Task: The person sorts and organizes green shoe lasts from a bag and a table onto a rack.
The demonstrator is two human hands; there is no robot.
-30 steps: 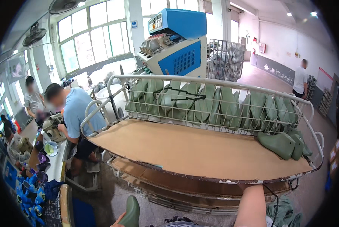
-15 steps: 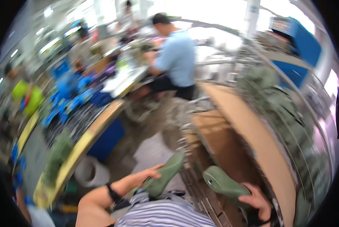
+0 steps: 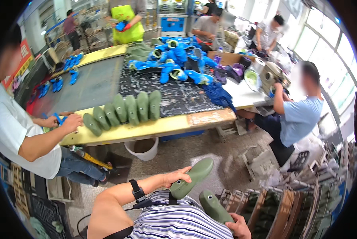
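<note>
In front of my striped shirt I hold two green shoe lasts, one per hand. My left hand (image 3: 177, 177) is closed around the heel end of the left shoe last (image 3: 199, 173), whose toe points up and to the right. Lower down, my right hand (image 3: 239, 227) grips the right shoe last (image 3: 215, 207) by its lower end, and the end with a round hole faces up. The two lasts are apart. Several more green shoe lasts (image 3: 131, 109) stand in a row along the yellow edge of the table (image 3: 178, 123) ahead.
Blue shoe uppers (image 3: 178, 59) lie heaped on the table. A co-worker (image 3: 31, 131) handles blue straps at its left end; another sits by a sewing machine (image 3: 272, 77) at right. A white bucket (image 3: 146, 153) stands below the table. Racks (image 3: 274, 211) with lasts are at lower right.
My view has swung left, from the racks toward the table and its row of lasts. Both lasts stay in my hands and are now closer together.
</note>
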